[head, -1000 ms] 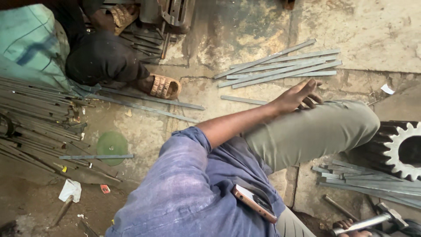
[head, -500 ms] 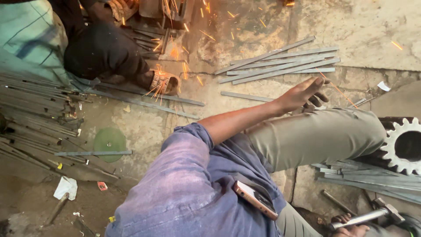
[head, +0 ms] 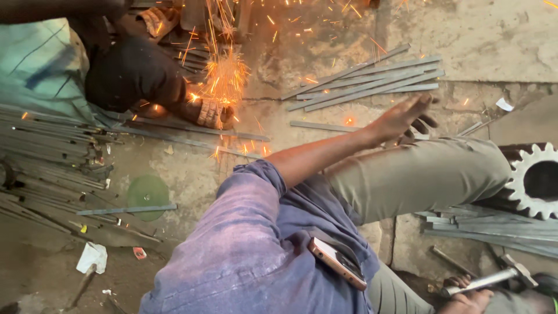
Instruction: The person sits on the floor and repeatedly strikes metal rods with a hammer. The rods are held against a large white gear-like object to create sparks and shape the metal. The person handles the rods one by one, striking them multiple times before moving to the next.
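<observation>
1. My left arm stretches forward across my raised knee, forearm bare, and my left hand (head: 401, 119) hangs just past the knee with the palm turned down and the fingers loosely spread (its grip is wide and holds nothing).
2. Just beyond those fingertips a single flat steel strip (head: 325, 126) lies on the concrete floor (head: 494, 40); farther out sits a bundle of steel strips (head: 372, 81), fanned side by side.
3. My right hand (head: 465, 298) is low at the bottom edge of the view, its grip closed around the metal handle of a hammer (head: 494, 278), whose head points to the right.
4. To my right, a large toothed gear (head: 537, 181) rests over more steel strips.
5. Another person crouches ahead on my left (dark trousers, sandal (head: 212, 113)), with orange sparks (head: 224, 72) bursting beside that foot.
6. A phone (head: 337, 263) pokes from my shirt pocket.
</observation>
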